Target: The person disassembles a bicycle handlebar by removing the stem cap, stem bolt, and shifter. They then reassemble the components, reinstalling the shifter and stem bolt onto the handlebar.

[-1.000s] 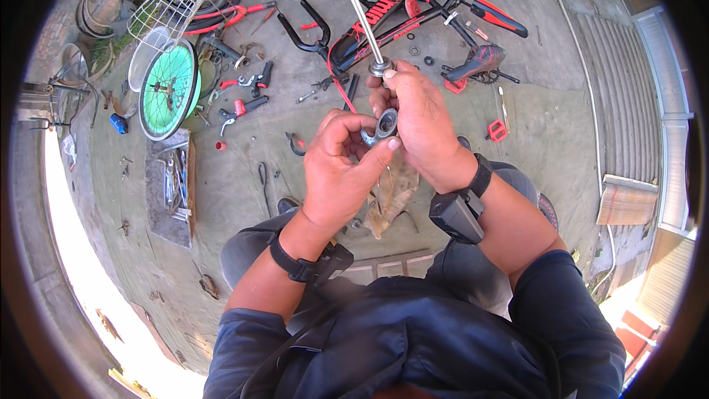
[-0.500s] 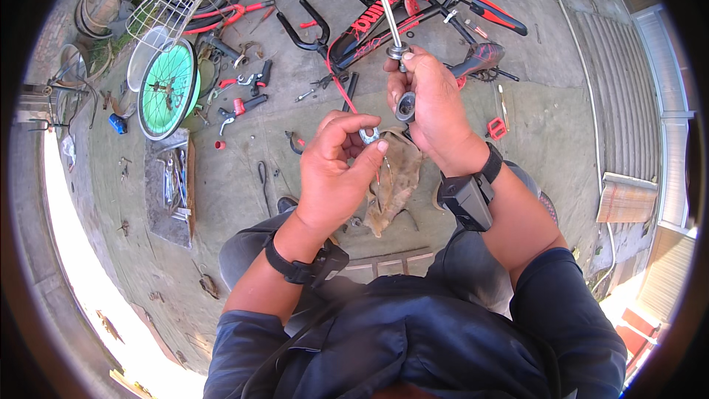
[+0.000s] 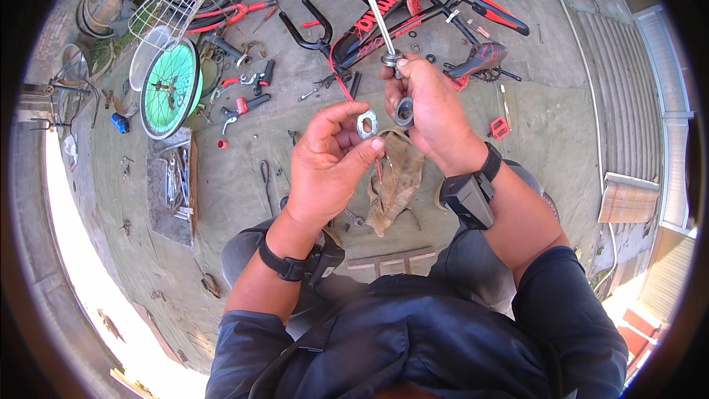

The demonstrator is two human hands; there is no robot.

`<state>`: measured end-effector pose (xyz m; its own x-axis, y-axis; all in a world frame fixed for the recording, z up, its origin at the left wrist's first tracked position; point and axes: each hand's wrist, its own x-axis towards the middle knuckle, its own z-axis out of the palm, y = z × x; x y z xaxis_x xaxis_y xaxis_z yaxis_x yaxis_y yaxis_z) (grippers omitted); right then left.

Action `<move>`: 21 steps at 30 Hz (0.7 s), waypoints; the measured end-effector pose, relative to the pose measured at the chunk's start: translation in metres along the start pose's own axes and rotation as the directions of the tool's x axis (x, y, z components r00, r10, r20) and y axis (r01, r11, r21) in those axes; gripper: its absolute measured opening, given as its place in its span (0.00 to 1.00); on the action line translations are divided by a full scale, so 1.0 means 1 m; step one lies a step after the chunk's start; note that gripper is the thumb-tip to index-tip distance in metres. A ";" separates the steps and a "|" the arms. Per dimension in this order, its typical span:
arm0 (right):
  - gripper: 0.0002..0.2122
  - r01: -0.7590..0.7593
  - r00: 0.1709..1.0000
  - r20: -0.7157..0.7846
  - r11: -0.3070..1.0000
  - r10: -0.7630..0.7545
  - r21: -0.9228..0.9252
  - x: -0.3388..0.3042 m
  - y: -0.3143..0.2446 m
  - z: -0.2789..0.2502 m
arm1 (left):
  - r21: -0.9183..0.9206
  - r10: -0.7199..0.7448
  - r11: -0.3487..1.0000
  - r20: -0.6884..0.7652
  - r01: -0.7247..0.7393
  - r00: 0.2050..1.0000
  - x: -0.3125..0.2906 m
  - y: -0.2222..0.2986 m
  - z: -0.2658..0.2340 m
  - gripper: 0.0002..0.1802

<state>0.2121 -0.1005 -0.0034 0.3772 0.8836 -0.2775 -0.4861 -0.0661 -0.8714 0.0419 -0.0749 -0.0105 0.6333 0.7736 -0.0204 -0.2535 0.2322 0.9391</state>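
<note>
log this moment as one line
left hand: pinching metal ring | right hand: holding metal rod, grey cup-shaped part | ring and cup: apart

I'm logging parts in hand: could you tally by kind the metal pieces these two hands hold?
Oval ring: 1, left hand
Long rod with collar: 1, right hand
Cup-shaped part: 1, right hand
Total: 3

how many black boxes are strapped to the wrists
2: the left box sits on the left wrist, the right box on the right wrist. Both show clearly.
</note>
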 end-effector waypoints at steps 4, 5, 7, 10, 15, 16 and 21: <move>0.13 0.010 1.000 0.011 1.000 -0.010 0.017 -0.002 0.004 0.003 | -0.020 -0.023 1.000 0.068 0.024 0.997 0.000 0.005 -0.001 0.26; 0.13 0.014 1.000 0.022 1.000 -0.014 0.008 -0.003 0.005 0.003 | -0.026 -0.036 0.999 0.086 0.038 0.996 0.000 0.006 -0.001 0.27; 0.13 0.018 0.999 0.041 1.000 -0.018 -0.016 -0.004 0.006 0.002 | -0.032 -0.069 0.997 0.106 0.073 0.992 0.000 0.009 0.000 0.27; 0.12 0.011 0.998 0.054 0.998 -0.008 -0.054 -0.006 0.006 0.001 | -0.029 -0.116 0.992 0.120 0.120 0.986 0.000 0.012 0.002 0.28; 0.12 -0.003 0.999 0.050 0.999 0.005 -0.039 -0.007 0.010 0.004 | 0.009 -0.165 0.986 0.138 0.166 0.977 0.001 0.014 0.003 0.28; 0.12 0.005 0.999 0.051 0.999 -0.003 -0.049 -0.007 0.010 0.005 | 0.014 -0.171 0.985 0.135 0.171 0.976 0.002 0.014 0.004 0.28; 0.13 -0.001 0.996 0.088 1.000 0.004 -0.030 -0.009 0.012 0.005 | 0.046 -0.185 0.983 0.140 0.180 0.973 0.003 0.012 0.003 0.28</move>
<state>0.1992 -0.1069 -0.0092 0.3049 0.9206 -0.2441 -0.4629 -0.0807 -0.8827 0.0425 -0.0716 0.0019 0.7653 0.6271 -0.1450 -0.1017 0.3403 0.9348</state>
